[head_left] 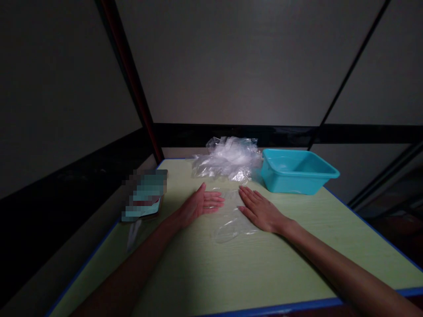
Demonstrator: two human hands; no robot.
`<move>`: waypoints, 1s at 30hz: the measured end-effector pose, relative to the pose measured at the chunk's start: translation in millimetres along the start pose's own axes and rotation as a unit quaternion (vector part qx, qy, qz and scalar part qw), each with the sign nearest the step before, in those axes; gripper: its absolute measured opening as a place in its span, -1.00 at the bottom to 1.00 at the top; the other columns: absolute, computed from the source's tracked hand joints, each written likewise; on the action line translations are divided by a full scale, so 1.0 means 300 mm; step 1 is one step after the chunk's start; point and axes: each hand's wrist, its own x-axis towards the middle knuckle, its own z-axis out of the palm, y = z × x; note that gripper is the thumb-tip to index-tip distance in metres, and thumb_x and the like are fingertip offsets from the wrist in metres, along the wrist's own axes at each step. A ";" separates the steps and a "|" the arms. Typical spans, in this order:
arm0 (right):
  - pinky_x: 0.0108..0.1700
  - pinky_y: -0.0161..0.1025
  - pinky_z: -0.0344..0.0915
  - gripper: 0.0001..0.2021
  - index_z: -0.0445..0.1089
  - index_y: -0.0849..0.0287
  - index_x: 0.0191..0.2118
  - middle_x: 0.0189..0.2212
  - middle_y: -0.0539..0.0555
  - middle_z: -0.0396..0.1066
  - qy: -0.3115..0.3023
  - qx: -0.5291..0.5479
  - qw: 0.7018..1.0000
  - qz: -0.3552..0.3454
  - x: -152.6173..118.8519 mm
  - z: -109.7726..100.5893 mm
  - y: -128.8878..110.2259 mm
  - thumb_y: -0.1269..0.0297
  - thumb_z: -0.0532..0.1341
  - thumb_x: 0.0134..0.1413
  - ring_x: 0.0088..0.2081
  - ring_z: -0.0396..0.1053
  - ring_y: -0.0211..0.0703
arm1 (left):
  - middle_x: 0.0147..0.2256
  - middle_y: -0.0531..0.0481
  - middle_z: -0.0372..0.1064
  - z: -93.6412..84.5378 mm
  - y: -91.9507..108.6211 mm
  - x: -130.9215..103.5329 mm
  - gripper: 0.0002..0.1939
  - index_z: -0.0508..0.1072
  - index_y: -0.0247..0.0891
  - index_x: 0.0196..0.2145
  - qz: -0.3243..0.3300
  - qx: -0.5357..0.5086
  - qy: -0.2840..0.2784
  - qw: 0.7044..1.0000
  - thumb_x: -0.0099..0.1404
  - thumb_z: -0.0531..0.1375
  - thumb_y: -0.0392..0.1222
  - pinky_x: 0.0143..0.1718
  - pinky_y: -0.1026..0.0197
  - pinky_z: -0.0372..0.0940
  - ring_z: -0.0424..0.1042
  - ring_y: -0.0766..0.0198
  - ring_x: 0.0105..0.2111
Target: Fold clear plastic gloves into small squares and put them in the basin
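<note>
A clear, thin plastic bag or sheet (228, 222) lies flat on the pale green table (185, 273), between my two hands. My left hand (201, 203) is at its left side, palm turned up or sideways, fingers stretched out and reaching over its edge. On the right part of the plastic, my right hand (259, 209) lies palm down with its fingers spread. Neither hand grips anything. Beyond them a crumpled pile of clear plastic (231, 156) sits near the back edge of the table.
A turquoise plastic basin (294, 182) stands at the back right, beside the pile. At the left edge lies a partly pixelated phone-like object (150, 207), with a translucent strip (133, 235) near it. Dark-banded panels (231, 66) rise behind the table.
</note>
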 end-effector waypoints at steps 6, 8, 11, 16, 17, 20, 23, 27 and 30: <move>0.17 -0.08 -0.20 -0.40 -0.16 0.34 0.19 0.19 0.17 -0.24 0.021 0.148 0.989 0.018 -0.007 -0.015 0.019 0.02 -0.21 0.15 0.19 -0.25 -0.11 | -0.37 -0.22 0.44 -0.010 0.017 -0.017 -0.49 0.40 -0.45 -0.33 0.073 -0.038 0.079 0.993 0.31 -0.22 -0.04 -0.33 0.20 0.26 0.42 0.23 -0.44; 0.16 -0.09 -0.16 -0.42 -0.18 0.29 0.20 0.19 0.17 -0.22 0.046 0.224 0.973 0.020 -0.014 -0.034 0.037 0.04 -0.18 0.16 0.19 -0.21 -0.13 | -0.41 -0.20 0.44 -0.009 0.024 -0.016 -0.49 0.40 -0.45 -0.36 0.102 -0.062 0.103 0.988 0.31 -0.22 -0.05 -0.36 0.23 0.27 0.42 0.26 -0.48; 0.13 -0.08 -0.07 -0.51 -0.05 0.22 0.16 0.16 0.17 -0.07 0.088 0.259 0.961 -0.032 -0.030 -0.080 0.070 0.11 -0.09 0.15 0.16 -0.09 -0.12 | -0.44 -0.20 0.44 -0.006 0.033 -0.017 -0.47 0.39 -0.46 -0.37 0.116 -0.087 0.112 0.983 0.31 -0.23 -0.04 -0.35 0.23 0.27 0.42 0.25 -0.48; -0.21 -0.24 0.24 -0.78 0.35 0.24 -0.29 -0.30 0.12 0.34 0.012 0.206 0.968 -0.146 -0.072 -0.176 0.103 0.28 0.00 0.13 -0.25 0.30 -0.21 | -0.42 -0.22 0.44 -0.006 0.035 -0.023 -0.45 0.40 -0.47 -0.34 0.119 -0.095 0.092 0.984 0.30 -0.25 -0.02 -0.33 0.22 0.26 0.43 0.24 -0.46; -0.28 -0.28 0.24 -0.78 0.36 0.25 -0.34 -0.37 0.09 0.34 -0.009 0.193 0.969 -0.157 -0.081 -0.191 0.103 0.30 0.01 0.13 -0.32 0.30 -0.24 | -0.41 -0.22 0.44 -0.005 0.033 -0.023 -0.45 0.40 -0.47 -0.34 0.117 -0.096 0.087 0.985 0.30 -0.25 -0.02 -0.33 0.23 0.26 0.43 0.24 -0.46; -0.35 -0.32 0.19 -0.80 0.37 0.23 -0.42 -0.47 0.04 0.32 -0.050 0.155 0.968 -0.192 -0.102 -0.217 0.090 0.33 0.04 0.11 -0.39 0.28 -0.27 | -0.42 -0.21 0.44 -0.002 0.028 -0.021 -0.44 0.41 -0.47 -0.35 0.107 -0.098 0.075 0.987 0.31 -0.25 -0.03 -0.35 0.22 0.27 0.43 0.24 -0.47; -0.32 -0.31 0.17 -0.81 0.39 0.21 -0.42 -0.48 0.02 0.33 -0.067 0.129 0.965 -0.218 -0.113 -0.221 0.069 0.36 0.05 0.10 -0.37 0.28 -0.27 | -0.41 -0.22 0.44 0.003 0.023 -0.018 -0.42 0.41 -0.48 -0.34 0.093 -0.093 0.055 0.990 0.31 -0.27 -0.03 -0.37 0.21 0.27 0.43 0.23 -0.48; -0.28 -0.28 0.16 -0.82 0.40 0.19 -0.39 -0.45 0.03 0.35 -0.076 0.106 0.964 -0.229 -0.121 -0.215 0.045 0.35 0.06 0.09 -0.35 0.28 -0.26 | -0.40 -0.24 0.44 0.006 0.019 -0.015 -0.41 0.41 -0.49 -0.33 0.080 -0.089 0.035 0.992 0.31 -0.28 -0.03 -0.36 0.21 0.26 0.42 0.23 -0.47; -0.26 -0.25 0.13 -0.81 0.40 0.17 -0.43 -0.48 0.01 0.33 -0.068 0.074 0.967 -0.234 -0.127 -0.215 0.031 0.34 0.06 0.10 -0.37 0.28 -0.27 | -0.40 -0.24 0.44 0.007 0.019 -0.015 -0.42 0.42 -0.48 -0.34 0.077 -0.084 0.035 0.993 0.31 -0.27 -0.02 -0.37 0.21 0.26 0.42 0.22 -0.47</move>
